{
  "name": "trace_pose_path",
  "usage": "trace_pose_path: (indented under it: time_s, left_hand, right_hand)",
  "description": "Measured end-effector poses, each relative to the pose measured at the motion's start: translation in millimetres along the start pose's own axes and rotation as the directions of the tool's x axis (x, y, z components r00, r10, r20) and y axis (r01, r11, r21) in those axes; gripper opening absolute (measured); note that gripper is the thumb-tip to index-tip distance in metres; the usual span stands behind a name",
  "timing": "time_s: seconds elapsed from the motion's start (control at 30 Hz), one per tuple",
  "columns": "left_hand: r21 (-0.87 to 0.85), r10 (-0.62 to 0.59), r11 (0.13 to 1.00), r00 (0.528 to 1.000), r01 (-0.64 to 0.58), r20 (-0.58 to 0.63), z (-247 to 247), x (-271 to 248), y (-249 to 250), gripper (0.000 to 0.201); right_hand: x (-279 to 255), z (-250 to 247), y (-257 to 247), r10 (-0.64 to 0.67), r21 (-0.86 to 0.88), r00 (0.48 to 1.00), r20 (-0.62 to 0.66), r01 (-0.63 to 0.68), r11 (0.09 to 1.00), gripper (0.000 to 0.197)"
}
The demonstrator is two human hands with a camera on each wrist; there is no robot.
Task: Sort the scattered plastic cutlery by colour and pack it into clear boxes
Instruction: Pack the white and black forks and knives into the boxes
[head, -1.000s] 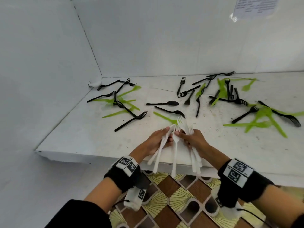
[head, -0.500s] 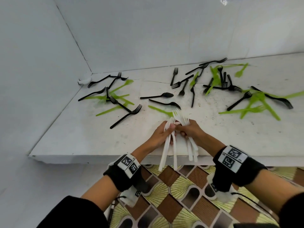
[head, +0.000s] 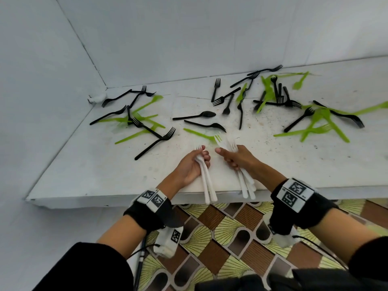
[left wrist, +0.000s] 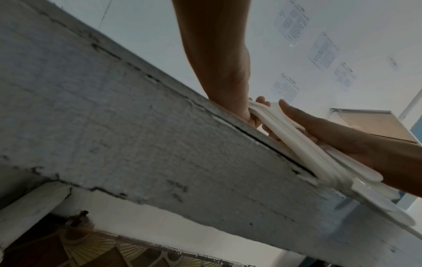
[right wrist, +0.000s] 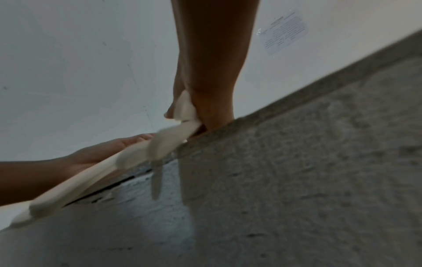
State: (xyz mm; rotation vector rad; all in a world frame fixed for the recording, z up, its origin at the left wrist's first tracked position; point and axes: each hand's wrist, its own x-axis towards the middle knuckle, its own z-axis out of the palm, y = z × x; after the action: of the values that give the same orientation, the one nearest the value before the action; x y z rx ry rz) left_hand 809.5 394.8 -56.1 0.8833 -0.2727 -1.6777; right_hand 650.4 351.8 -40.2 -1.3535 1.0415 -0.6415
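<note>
On the white table, the far left corner holds a small white object that is too blurred to identify. Next comes a heap of black forks crossing green cutlery; about six black pieces and several green ones, but they overlap and I cannot count them exactly. In the middle lie two black spoons. Near the front edge the left hand has its fingers curled around a bunch of white forks, about three; their handles hang past the table edge. Just beside it, apart, the right hand grips a second bunch of white forks, maybe four or five, with tines sticking out above the fingers. The wrist views show the handles only, blurred. To the right lies another mixed pile of black and green pieces, partly cut off at the frame edge. No clear boxes can be made out.
</note>
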Motion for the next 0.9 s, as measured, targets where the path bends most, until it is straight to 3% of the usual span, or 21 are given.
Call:
trace_pose_path:
  time_s: [0.27,0.5,0.73,0.8,0.9]
  left_hand:
    - [0.178,-0.012,0.983,0.990,0.037,-0.140,14.9,5.5,2.0,0.025]
    - [0.350,0.098,0.936,0.980,-0.033,-0.172,30.5,5.1,4.0,0.013]
    - [0.417,0.142,0.907,0.973,-0.054,-0.183,28.9,-0.7,4.5,0.029]
    - [0.406,0.178,0.911,0.959,-0.076,-0.219,27.0,-1.9,4.7,0.027]
    - [0.329,0.188,0.939,0.951,-0.100,-0.246,25.0,-3.0,9.0,0.021]
  right_hand:
    - [3.1,3.3,0.2,0.077,0.012,0.996,0.047,-0.077,0.997,0.029]
    - [-10.7,23.1,-4.3,-0.131,-0.223,0.988,0.079,0.146,0.964,0.031]
    - [-13.5,21.2,-5.6,-0.158,-0.237,0.980,0.123,0.183,0.954,0.028]
    - [-13.1,21.0,-9.5,-0.157,-0.257,0.985,0.072,0.170,0.951,0.029]
    - [-9.7,18.1,-13.8,-0.141,-0.230,0.985,-0.104,0.114,0.967,0.032]
